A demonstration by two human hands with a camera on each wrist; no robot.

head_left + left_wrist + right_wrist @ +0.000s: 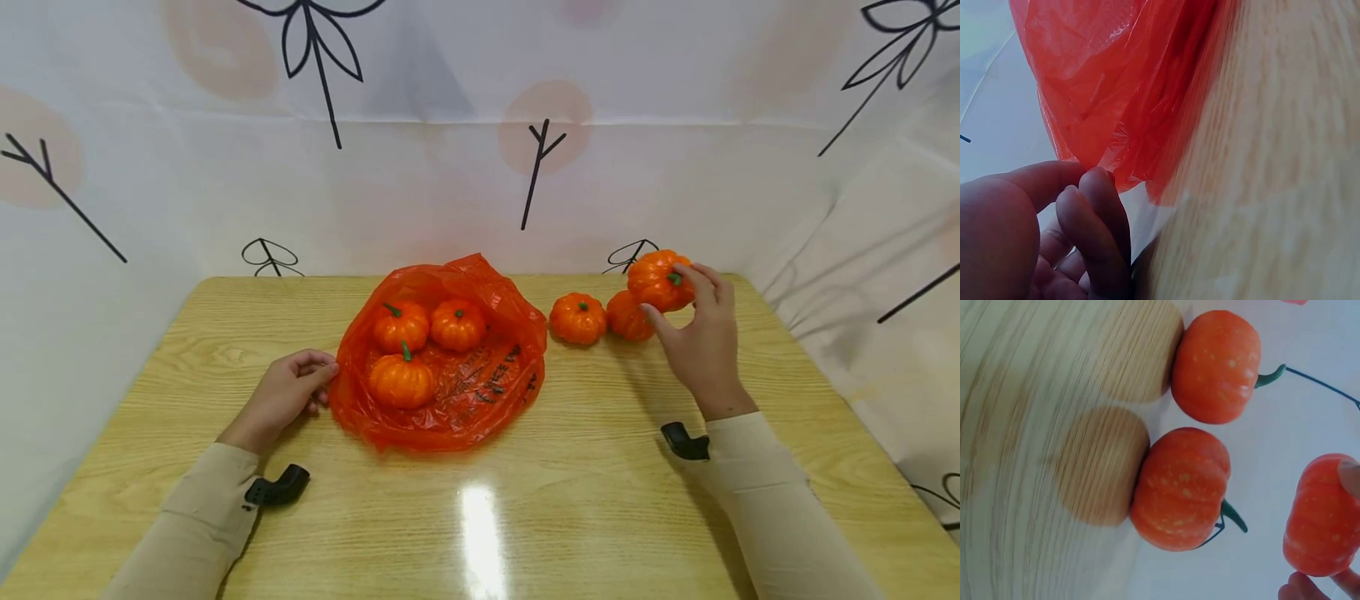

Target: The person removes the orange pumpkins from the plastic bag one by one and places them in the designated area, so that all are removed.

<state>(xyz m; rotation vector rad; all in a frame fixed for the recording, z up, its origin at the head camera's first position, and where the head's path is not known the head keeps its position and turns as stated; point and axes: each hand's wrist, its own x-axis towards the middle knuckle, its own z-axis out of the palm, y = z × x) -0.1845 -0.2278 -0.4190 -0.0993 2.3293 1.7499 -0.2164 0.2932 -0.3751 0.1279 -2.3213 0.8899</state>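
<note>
My left hand [292,387] pinches the left rim of a red plastic bag [480,417] between thumb and fingertips; the left wrist view shows the thin film [1097,75] at those fingertips. Inside the spread-open bag sit three small orange pumpkins [402,382] with green stems. On the right, my right hand [701,337] holds another pumpkin [656,282] up off the table, thumb on one side and fingers on the other. Below and left of it, two more pumpkins stand on the table: a nearer-to-bag pumpkin [577,319] and one partly hidden pumpkin [628,318].
The wooden table [600,500] ends at a white patterned cloth backdrop [450,183] behind the bag. Dark wrist devices [277,486] sit at both sleeves. A bright light reflection lies on the table's front middle.
</note>
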